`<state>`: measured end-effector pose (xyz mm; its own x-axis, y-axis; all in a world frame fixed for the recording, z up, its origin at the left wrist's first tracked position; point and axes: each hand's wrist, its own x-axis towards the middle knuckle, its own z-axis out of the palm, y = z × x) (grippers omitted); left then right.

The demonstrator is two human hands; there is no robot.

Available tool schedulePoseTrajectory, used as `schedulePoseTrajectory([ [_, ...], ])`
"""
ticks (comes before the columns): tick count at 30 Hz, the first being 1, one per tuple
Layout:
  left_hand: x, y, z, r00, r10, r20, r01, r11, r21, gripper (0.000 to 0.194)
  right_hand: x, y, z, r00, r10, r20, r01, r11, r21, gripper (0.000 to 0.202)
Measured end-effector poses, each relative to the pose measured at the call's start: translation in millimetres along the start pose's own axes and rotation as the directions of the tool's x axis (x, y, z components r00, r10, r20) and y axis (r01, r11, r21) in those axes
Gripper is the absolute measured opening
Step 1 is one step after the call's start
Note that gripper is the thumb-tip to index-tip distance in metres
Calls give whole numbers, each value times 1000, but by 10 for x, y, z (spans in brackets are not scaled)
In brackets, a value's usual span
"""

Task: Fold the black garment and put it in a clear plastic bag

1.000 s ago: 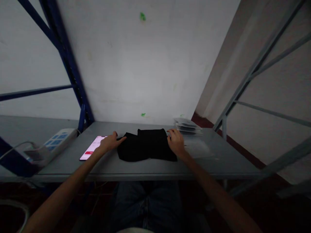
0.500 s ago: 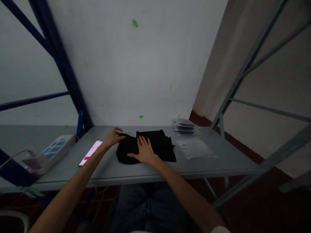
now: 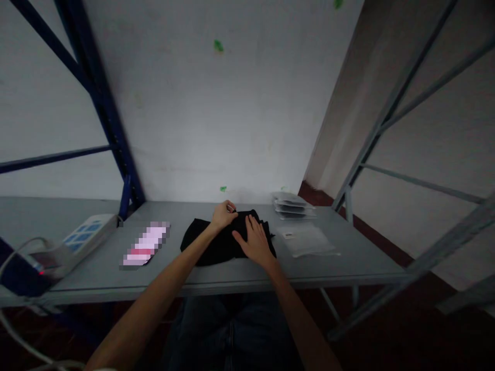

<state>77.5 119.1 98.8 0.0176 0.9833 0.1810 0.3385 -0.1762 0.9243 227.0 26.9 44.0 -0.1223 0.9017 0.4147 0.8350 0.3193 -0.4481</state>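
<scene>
Since the earlier frame your left hand (image 3: pixel 223 215) has crossed from the cloth's left corner to its far edge near the middle, and your right hand (image 3: pixel 255 240) has slid right, from the middle of the cloth to its right half.

The black cloth (image 3: pixel 209 242) lies folded on the grey shelf (image 3: pixel 240 273), in the middle, between the phone (image 3: pixel 146 245) on the left and the clear bag (image 3: pixel 307 239) on the right, apart from both. Your left hand is curled with the fingers closed at the far edge; it seems to pinch the fabric there, though the dim light leaves that unsure. Your right hand lies flat and spread on the cloth, palm down, gripping nothing.

To fold well, as I judge it, keep the flat hand pressing as an anchor and bring the pinched edge over in one even pull, so the layers stay square. Smooth outward from the middle afterwards. Keep the fabric off the bag.

Count: one cloth, one phone, one loose bag, one stack of packets (image 3: pixel 294 205) at the back right, too dim to count singly, and one power strip (image 3: pixel 83 238) at the left. Two hands, both yours.
</scene>
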Motion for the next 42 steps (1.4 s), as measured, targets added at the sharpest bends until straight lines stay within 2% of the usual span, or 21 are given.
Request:
schedulePoseTrajectory([
  [3, -69, -35, 346, 999, 14, 39, -12, 998, -58, 28, -3, 137, -82, 996, 4, -84, -3, 1000, 9, 83],
  [6, -125, -52, 483, 997, 32, 68, -19, 983, -181, 25, -62, 243, -59, 991, -1, -133, 2, 1000, 11, 73],
  [7, -133, -54, 457, 997, 44, 61, -29, 974, -227, 23, -94, 268, -31, 990, -4, -138, 5, 1000, 6, 70],
  [9, -141, -61, 292, 997, 71, 17, -63, 952, -299, 21, -164, 287, 39, 989, -10, -147, 8, 1000, -13, 66],
  [13, -215, -157, -299, 988, 114, -103, -139, 949, -284, 26, -249, 174, 137, 980, -83, -178, 69, 994, -82, 60],
  [14, -266, -204, -447, 977, 173, -122, -189, 973, -131, 28, -253, 126, 143, 977, -113, -179, 96, 990, -99, 59],
  [15, -331, -259, -577, 967, 237, -96, -233, 971, 57, 30, -252, 77, 145, 975, -140, -175, 121, 986, -114, 59],
  [18, -575, -442, -804, 970, 243, -4, -237, 947, 215, 40, -232, -36, 145, 972, -191, -135, 172, 976, -136, 58],
  [20, -723, -542, -815, 958, 258, 121, -285, 857, 430, 50, -216, -65, 161, 974, -204, -97, 189, 971, -143, 58],
  [23, -848, -608, -706, 947, 255, 196, -320, 701, 637, 61, -193, -49, 202, 982, -184, -45, 175, 972, -155, 59],
  [27, -880, -593, -567, 941, 258, 220, -330, 554, 764, 50, -171, 13, 237, 989, -142, 27, 145, 973, -178, 64],
  [30, -879, -596, -547, 934, 278, 222, -343, 532, 774, 43, -155, 38, 243, 988, -137, 67, 147, 971, -189, 67],
  [36, -878, -628, -615, 932, 306, 194, -347, 599, 722, 38, -130, 2, 259, 985, -158, 76, 168, 972, -166, 67],
  [42, -957, -464, -732, 896, 409, 173, -402, 580, 708, 40, -165, -126, 323, 979, -183, 88, 192, 975, -109, 65],
])
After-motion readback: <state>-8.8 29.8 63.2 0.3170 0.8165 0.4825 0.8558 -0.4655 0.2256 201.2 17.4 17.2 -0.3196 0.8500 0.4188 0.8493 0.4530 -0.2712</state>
